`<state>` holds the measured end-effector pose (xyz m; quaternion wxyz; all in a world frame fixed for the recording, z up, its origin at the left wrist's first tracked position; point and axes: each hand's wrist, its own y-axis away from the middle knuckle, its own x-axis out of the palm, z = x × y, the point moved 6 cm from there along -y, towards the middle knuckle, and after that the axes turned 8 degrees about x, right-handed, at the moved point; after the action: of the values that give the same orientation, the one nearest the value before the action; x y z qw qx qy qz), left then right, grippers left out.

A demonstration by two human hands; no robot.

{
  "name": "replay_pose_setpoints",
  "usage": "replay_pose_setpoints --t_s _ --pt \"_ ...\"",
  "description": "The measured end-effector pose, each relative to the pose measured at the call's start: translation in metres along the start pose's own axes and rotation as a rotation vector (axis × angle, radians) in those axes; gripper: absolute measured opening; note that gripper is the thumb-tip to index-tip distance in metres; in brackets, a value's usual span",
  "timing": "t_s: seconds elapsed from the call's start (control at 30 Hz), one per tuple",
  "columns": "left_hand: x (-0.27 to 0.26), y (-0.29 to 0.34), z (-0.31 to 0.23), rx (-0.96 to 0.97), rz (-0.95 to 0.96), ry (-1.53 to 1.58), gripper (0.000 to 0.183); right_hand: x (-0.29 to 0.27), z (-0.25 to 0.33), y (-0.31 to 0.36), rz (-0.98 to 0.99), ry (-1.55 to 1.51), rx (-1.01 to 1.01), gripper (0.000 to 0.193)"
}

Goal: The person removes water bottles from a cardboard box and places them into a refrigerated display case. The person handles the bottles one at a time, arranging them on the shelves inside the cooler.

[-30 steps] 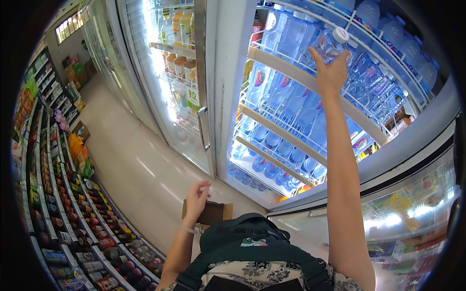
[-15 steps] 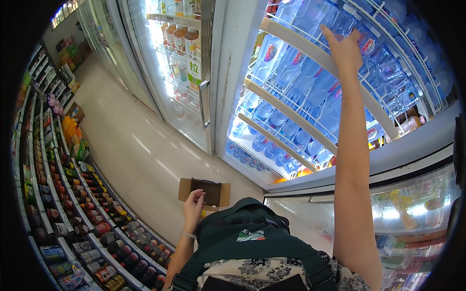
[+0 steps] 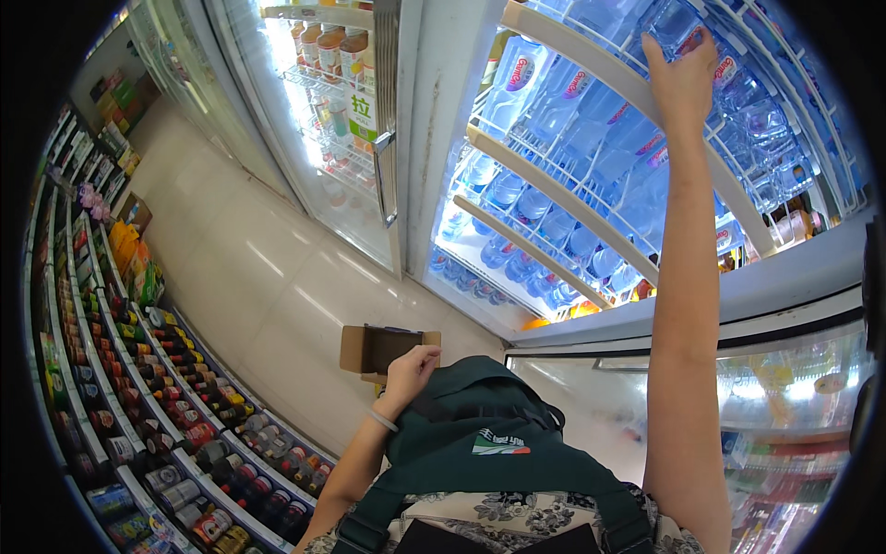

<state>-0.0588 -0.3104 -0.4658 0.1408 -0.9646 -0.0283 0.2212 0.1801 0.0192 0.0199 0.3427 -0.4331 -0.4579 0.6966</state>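
Observation:
My right hand (image 3: pixel 684 88) reaches into the lit fridge at the upper right. Its thumb and fingers close round the sides of a clear blue water bottle (image 3: pixel 672 23) with a red and white label, which lies among others on the upper wire shelf (image 3: pixel 591 60). The palm hides part of that bottle. In front of my dark green apron (image 3: pixel 480 434), my left hand (image 3: pixel 412 375) is held with curled fingers and nothing visible in them. Just beyond it on the floor is an open brown cardboard box (image 3: pixel 365 349).
A swung-out glass door (image 3: pixel 591 388) is at the right, below the fridge. Another glass-door fridge (image 3: pixel 397 185) with bottled drinks is left of the open one. Curved shelves (image 3: pixel 175 452) of bottles and cans line the left, across the tiled floor (image 3: pixel 240 268).
My right hand has moved farther into the upper shelf and closed round a bottle. My left hand has shifted right and nearer the apron, its fingers more curled. The view has tilted slightly.

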Motion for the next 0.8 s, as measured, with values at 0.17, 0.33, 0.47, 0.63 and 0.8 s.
replay_pose_setpoints --t_s 0.17,0.33,0.47,0.63,0.8 --pt "-0.002 0.009 0.011 -0.006 0.091 -0.084 0.017 -0.036 0.036 0.073 -0.097 -0.332 -0.366 0.038" --pt "-0.010 0.007 0.024 -0.039 0.180 -0.145 0.017 0.056 0.007 0.179 0.728 -0.450 0.430 0.049" --pt "-0.019 -0.006 0.029 0.017 0.229 -0.211 0.015 0.121 -0.014 0.168 0.682 -0.470 0.691 0.068" --pt "-0.017 -0.016 0.032 0.042 0.216 -0.178 0.018 0.168 -0.026 0.161 0.898 -0.158 0.845 0.077" --pt "0.003 0.011 0.070 -0.137 0.215 -0.082 0.014 0.176 -0.028 0.163 0.870 0.039 0.815 0.068"
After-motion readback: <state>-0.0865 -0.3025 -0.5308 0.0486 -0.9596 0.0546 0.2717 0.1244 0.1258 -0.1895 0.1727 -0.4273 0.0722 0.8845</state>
